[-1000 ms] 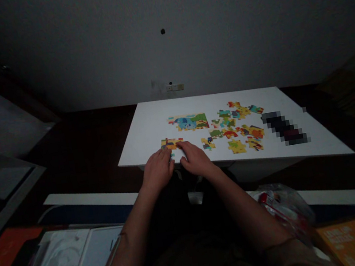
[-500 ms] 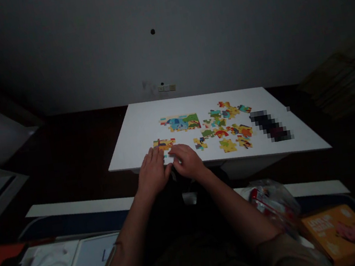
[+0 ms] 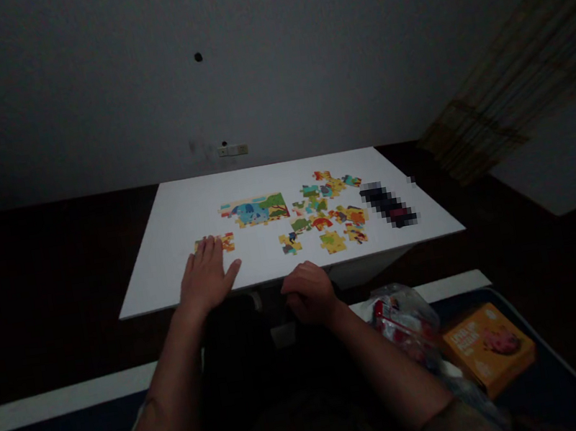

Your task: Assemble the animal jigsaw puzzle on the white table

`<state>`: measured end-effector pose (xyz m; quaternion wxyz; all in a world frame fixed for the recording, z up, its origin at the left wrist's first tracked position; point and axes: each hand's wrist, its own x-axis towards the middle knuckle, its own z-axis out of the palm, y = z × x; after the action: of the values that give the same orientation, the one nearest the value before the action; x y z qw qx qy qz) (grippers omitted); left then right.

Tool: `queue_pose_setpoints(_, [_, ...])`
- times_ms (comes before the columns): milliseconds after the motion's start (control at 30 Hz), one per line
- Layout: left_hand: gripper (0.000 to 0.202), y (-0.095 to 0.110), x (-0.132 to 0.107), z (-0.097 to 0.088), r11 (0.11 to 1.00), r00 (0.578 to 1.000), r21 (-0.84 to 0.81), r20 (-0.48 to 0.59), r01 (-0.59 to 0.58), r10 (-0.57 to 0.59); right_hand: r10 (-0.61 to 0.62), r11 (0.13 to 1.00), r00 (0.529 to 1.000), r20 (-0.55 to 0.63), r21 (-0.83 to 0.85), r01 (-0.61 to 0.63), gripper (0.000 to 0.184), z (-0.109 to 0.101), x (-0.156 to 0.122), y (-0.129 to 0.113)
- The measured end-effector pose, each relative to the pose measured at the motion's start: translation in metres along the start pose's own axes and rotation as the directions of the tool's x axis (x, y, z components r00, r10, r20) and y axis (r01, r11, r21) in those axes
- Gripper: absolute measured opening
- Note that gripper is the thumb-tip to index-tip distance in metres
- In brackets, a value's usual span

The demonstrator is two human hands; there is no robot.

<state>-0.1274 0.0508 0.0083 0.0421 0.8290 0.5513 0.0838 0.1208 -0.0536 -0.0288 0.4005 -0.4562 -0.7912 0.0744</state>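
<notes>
Fingers of my left hand lie spread and flat on the bench, near its front left corner. The tips touch the small joined puzzle bit. My right hand sits just off the front edge, with its fingers curled in. I cannot tell if they hold a piece. A second ago both hands were side by side at that small bit. Now the right one has pulled back off the bench. Farther back lies the big joined part, with loose pieces toward the right edge beside a dark blurred thing. A plastic bag and an orange box lie by my right arm.
</notes>
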Motion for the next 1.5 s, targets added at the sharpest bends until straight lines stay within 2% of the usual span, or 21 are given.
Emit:
queue_pose_setpoints(100, [0.074, -0.018, 0.009, -0.002, 0.999, 0.999, 0.053, 0.046, -0.006, 0.004, 0.118, 0.992, 0.993, -0.013, -0.036, -0.118, 0.021, -0.018, -0.017, 0.010])
queue_pose_setpoints(200, [0.075, -0.024, 0.015, 0.000, 0.995, 0.998, 0.097, 0.059, -0.008, 0.003, 0.223, 0.972, 0.968, -0.117, -0.046, -0.229, 0.021, -0.038, -0.033, 0.021])
queue_pose_setpoints(333, [0.075, -0.022, 0.015, 0.002, 0.993, 1.000, 0.118, 0.031, -0.006, 0.002, 0.325, 0.931, 0.895, -0.305, -0.064, -0.360, 0.019, -0.067, -0.043, 0.040])
queue_pose_setpoints(400, [0.074, -0.020, 0.014, 0.001, 0.993, 1.000, 0.119, 0.026, -0.004, 0.001, 0.363, 0.902, 0.863, -0.351, -0.098, -0.420, 0.019, -0.085, -0.040, 0.053])
queue_pose_setpoints(500, [0.074, -0.018, 0.013, -0.001, 0.992, 1.000, 0.127, 0.021, -0.013, 0.010, 0.392, 0.857, 0.858, -0.332, -0.209, -0.472, 0.023, -0.114, -0.021, 0.079])
queue_pose_setpoints(633, [0.069, -0.017, 0.014, -0.002, 0.989, 1.000, 0.147, 0.013, -0.014, 0.013, 0.429, 0.790, 0.880, -0.205, -0.387, -0.476, 0.033, -0.141, 0.013, 0.118])
queue_pose_setpoints(733, [0.070, -0.015, 0.014, -0.002, 0.990, 1.000, 0.141, 0.009, -0.005, 0.004, 0.448, 0.769, 0.889, -0.088, -0.470, -0.434, 0.044, -0.144, 0.032, 0.141])
queue_pose_setpoints(867, [0.070, -0.013, 0.012, -0.005, 0.994, 0.998, 0.106, -0.063, 0.008, -0.001, 0.453, 0.777, 0.891, 0.037, -0.507, -0.374, 0.049, -0.140, 0.041, 0.152])
queue_pose_setpoints(967, [0.066, -0.013, 0.011, -0.007, 0.996, 0.996, 0.088, -0.091, -0.002, 0.010, 0.463, 0.787, 0.886, 0.033, -0.475, -0.394, 0.042, -0.137, 0.039, 0.153])
queue_pose_setpoints(1100, [0.067, -0.017, 0.013, -0.005, 0.996, 0.999, 0.086, -0.046, -0.021, 0.026, 0.436, 0.826, 0.900, -0.003, -0.394, -0.402, 0.036, -0.133, 0.034, 0.153])
queue_pose_setpoints(1367, [0.074, -0.018, 0.016, -0.003, 0.996, 1.000, 0.085, -0.004, -0.030, 0.030, 0.390, 0.884, 0.919, -0.052, -0.258, -0.390, 0.040, -0.122, 0.027, 0.155])
queue_pose_setpoints(1500, [0.077, -0.020, 0.017, 0.001, 0.994, 1.000, 0.106, 0.000, -0.021, 0.021, 0.342, 0.922, 0.940, -0.021, -0.188, -0.340, 0.043, -0.120, 0.027, 0.152])
